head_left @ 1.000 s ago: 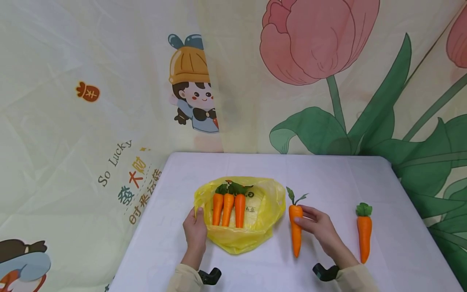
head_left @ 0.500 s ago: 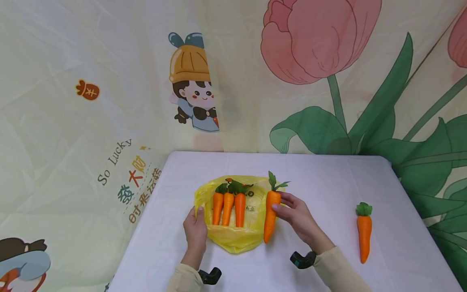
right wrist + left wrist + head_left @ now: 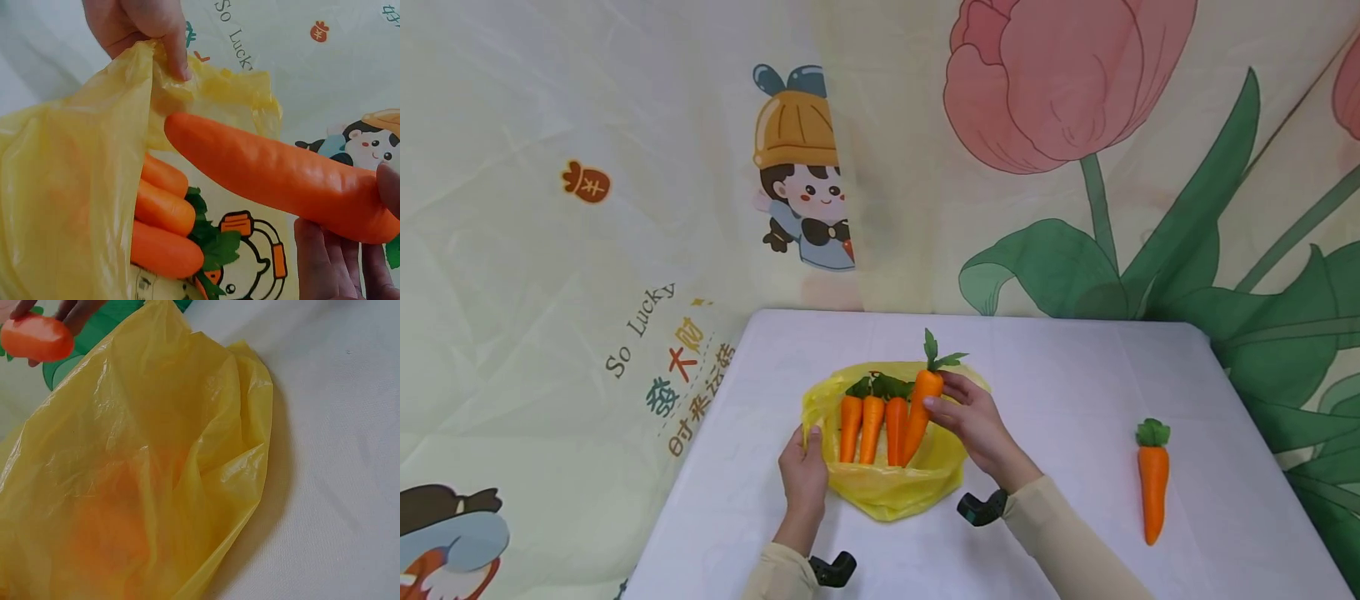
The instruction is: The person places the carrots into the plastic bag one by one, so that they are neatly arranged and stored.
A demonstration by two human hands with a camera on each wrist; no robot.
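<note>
A yellow plastic bag (image 3: 880,496) lies open on the table, with three carrots (image 3: 871,429) side by side in it, leaves at the far end. My left hand (image 3: 804,471) pinches the bag's left rim between thumb and fingers. My right hand (image 3: 973,421) holds another carrot (image 3: 922,408) near its leafy top, tip down over the bag's opening, right of the three. In the right wrist view the held carrot (image 3: 281,175) hangs above the carrots in the bag (image 3: 164,209). Through the bag (image 3: 206,456) in the left wrist view, orange shapes show faintly.
A single carrot (image 3: 1152,492) lies on the right part of the white table (image 3: 1052,358), leaves pointing away. Behind the table hangs a printed cloth (image 3: 895,192) with a tulip and cartoon figures. A black wrist device (image 3: 832,570) is on the left wrist, another (image 3: 982,507) on the right.
My right hand has carried its carrot leftward, from the table beside the bag to over the bag's opening. My left hand has stayed at the rim.
</note>
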